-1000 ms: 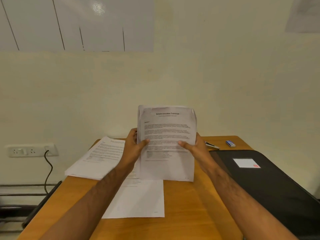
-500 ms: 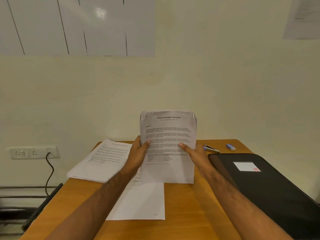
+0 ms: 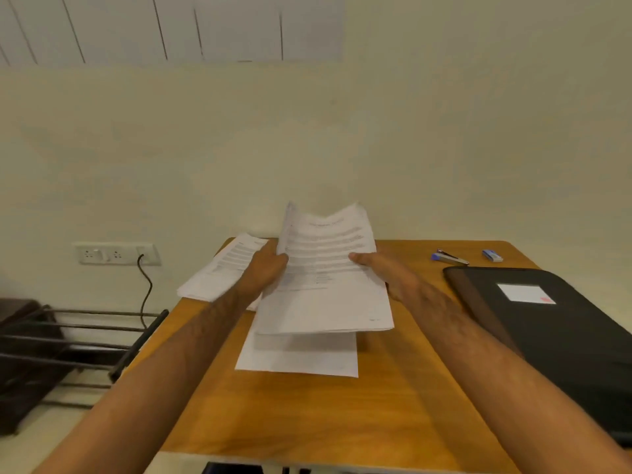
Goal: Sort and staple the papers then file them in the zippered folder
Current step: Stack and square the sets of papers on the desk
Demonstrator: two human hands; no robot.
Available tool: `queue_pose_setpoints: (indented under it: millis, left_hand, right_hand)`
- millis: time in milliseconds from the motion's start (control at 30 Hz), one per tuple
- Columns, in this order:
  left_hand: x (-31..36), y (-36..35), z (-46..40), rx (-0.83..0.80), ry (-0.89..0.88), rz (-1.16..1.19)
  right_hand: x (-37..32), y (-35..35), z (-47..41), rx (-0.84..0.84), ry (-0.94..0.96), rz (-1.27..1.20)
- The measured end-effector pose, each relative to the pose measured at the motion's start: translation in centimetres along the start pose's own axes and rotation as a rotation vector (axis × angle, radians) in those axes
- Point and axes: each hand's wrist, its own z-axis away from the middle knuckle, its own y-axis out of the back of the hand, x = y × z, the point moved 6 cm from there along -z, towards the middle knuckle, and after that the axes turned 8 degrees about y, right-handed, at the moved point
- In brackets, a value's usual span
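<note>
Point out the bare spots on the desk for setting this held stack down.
Bare wood lies along the near edge of the desk, below the single sheet, and between that sheet and the black folder. The far left is crowded by a paper pile.

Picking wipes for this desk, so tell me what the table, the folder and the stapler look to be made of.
Table: wood or wood-look laminate, going by the orange-brown grain and soft sheen.
Folder: black, matte, with rounded corners and a white label; probably fabric or faux leather, but I cannot tell which.
Stapler: a shiny grey part suggests metal, and the blue end is likely plastic; it is too small to be sure.
</note>
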Motion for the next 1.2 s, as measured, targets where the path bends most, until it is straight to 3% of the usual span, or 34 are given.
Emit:
queue_pose_setpoints:
  millis: [167,267,400,533,600,800,900,1100,1200]
  left_hand:
    - [-7.4,-1.3,1.6,-0.122,0.181,-0.173]
    - [-8.4,-1.3,1.7,-0.164,0.143,-0.328]
    - [-10.2,0.0,1.2,-0.096,0.111,-0.604]
    - [-10.9,-0.1,1.3,-0.103,0.087,-0.657]
    - [-10.8,-0.5,1.0,-0.117,0.1,-0.556]
    - [-10.4,-2.6,0.6,-0.23,0.274,0.091]
    - [-10.2,-3.6,0.7,-0.222,0.281,0.241]
    - [-5.4,-2.6,2.0,-0.057,0.008,0.484]
    - [-2.7,-1.8,2.2,-0.033,-0.109,0.589]
  right_hand:
    - [7.5,-3.4,1.1,0.021,-0.103,0.226]
    - [8.4,-4.4,0.9,0.042,-0.096,0.314]
    - [6.5,-4.7,0.5,-0.031,-0.032,0.453]
    - [7.4,-3.3,-0.1,-0.066,-0.023,1.014]
    - [8.5,-2.6,-0.4,-0.036,-0.074,1.093]
    - [8.1,-2.8,0.1,-0.025,-0.187,0.507]
    - [7.8,-2.1,1.0,0.01,-0.228,0.274]
    - [5.7,0.6,1.1,0.106,-0.054,0.012]
    - [1.7,1.1,0.8,0.028,0.111,-0.082]
